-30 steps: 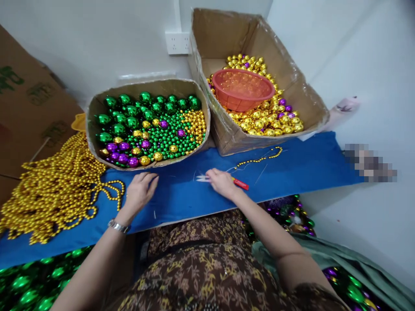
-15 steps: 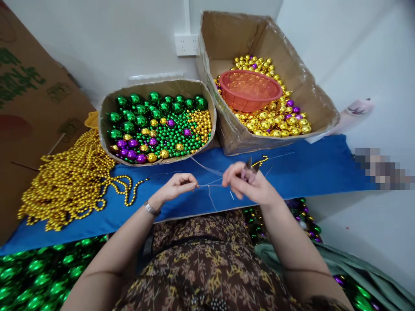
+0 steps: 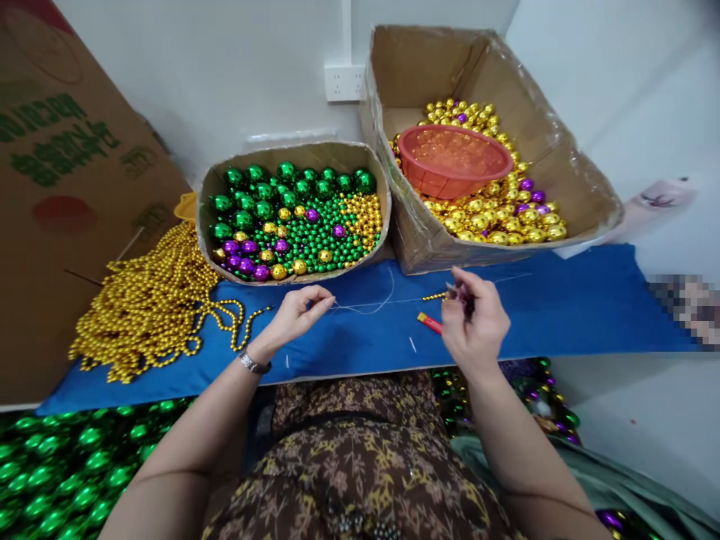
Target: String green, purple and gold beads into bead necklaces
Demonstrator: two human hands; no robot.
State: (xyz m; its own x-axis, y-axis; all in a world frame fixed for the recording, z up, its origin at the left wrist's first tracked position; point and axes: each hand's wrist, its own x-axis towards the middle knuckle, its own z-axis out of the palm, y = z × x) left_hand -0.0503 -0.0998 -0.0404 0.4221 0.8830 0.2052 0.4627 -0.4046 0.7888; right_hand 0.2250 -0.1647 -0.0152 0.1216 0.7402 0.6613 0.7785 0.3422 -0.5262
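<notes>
L hand (image 3: 304, 311) and R hand (image 3: 475, 322) are apart above the table; L thumb and index pinch a thin thread (image 3: 392, 283), R fingers are closed round a small tool (image 3: 464, 304), mostly hidden, so its exact kind I cannot tell. The blue cloth (image 3: 360, 349) is below them. At back R stands the large carton (image 3: 427, 255) w/ gold and some purple balls; next to it, the smaller carton (image 3: 201, 217) w/ green, gold and purple ones. Further L lies a heap of gold bead strings (image 3: 151, 300). The red basket (image 3: 433, 180) sits on balls in the large carton. A red-yellow item (image 3: 430, 322), partly covered by R hand, is on the cloth; a short gold bead string (image 3: 434, 297) is just beside R fingers, approx. in line w/ the thread btwn the hands.
</notes>
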